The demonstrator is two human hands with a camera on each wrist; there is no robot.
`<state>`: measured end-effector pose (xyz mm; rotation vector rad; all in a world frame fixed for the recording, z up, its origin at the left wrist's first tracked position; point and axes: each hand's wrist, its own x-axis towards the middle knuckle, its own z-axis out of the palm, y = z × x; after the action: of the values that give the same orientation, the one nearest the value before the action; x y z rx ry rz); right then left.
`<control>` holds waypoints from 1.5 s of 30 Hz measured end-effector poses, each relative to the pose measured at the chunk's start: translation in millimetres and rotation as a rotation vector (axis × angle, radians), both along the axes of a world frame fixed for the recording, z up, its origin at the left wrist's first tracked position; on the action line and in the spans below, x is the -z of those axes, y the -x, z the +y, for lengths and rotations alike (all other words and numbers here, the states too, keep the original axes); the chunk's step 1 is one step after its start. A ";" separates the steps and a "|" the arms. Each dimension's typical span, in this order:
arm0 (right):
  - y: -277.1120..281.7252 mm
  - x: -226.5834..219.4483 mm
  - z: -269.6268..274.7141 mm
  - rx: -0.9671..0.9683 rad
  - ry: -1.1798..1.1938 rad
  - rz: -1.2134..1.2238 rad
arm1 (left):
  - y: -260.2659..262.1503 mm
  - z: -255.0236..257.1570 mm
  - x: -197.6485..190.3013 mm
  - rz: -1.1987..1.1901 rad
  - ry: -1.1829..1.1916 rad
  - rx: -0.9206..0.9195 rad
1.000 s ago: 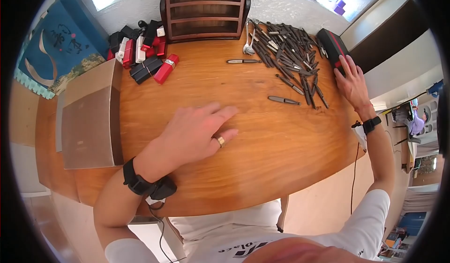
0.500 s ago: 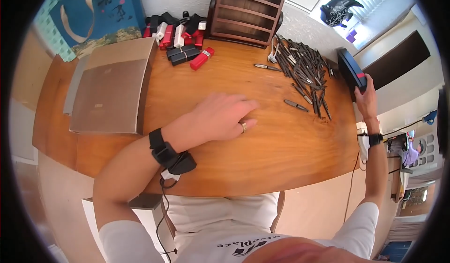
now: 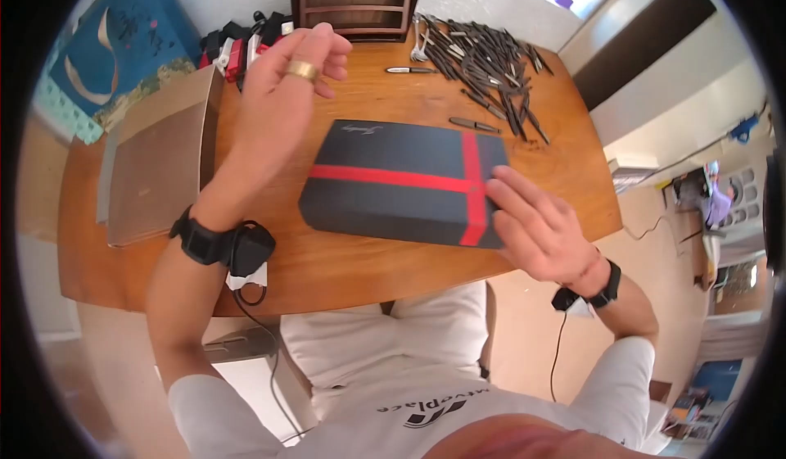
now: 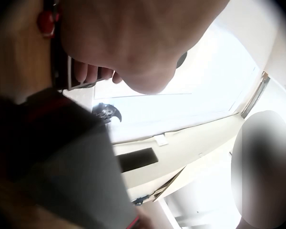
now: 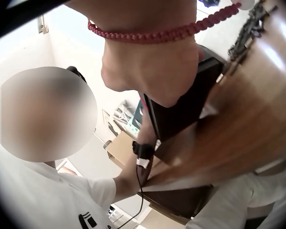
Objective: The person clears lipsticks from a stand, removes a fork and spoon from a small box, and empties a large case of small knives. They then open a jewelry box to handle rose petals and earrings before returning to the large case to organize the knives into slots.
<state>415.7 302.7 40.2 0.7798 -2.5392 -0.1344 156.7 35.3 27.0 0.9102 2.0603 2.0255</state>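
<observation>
A dark flat gift box (image 3: 385, 148) with crossing red bands spans the middle of the head view, over the front of the table. My right hand (image 3: 536, 226) grips its right end, fingers laid over the top face and the thumb hidden. In the right wrist view the dark box (image 5: 181, 109) extends beyond that hand (image 5: 148, 71). Raised above the box's far left corner, my left hand (image 3: 282, 90) has loosely bent fingers and holds nothing. The left wrist view shows this hand (image 4: 128, 43) apart from the box (image 4: 76, 167).
Many dark pens (image 3: 483, 66) lie heaped at the back right, with a spoon or fork (image 3: 420, 45) beside them. A wooden rack (image 3: 354, 4) stands at the back. Small red, white and black boxes (image 3: 233, 58), a brown carton (image 3: 160, 172) and a blue bag (image 3: 123, 49) are on the left.
My right hand has brought the dark box from the table's far right edge to the front middle. The left hand has lifted off the table and moved up and left.
</observation>
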 end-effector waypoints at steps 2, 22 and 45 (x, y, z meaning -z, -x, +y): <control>15.4 23.1 0.6 -0.109 -0.063 0.055 | -3.2 -12.5 -14.5 0.242 0.128 0.147; 151.8 97.9 159.6 0.907 0.441 -0.221 | -39.1 -45.1 9.2 0.621 0.704 0.457; 260.9 74.2 216.2 0.734 0.853 -0.266 | -35.4 -41.5 11.6 0.591 0.715 0.467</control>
<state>154.8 519.0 -34.0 -0.4899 -2.6124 0.8070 192.1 -6.3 15.5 1.7099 2.2547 0.7370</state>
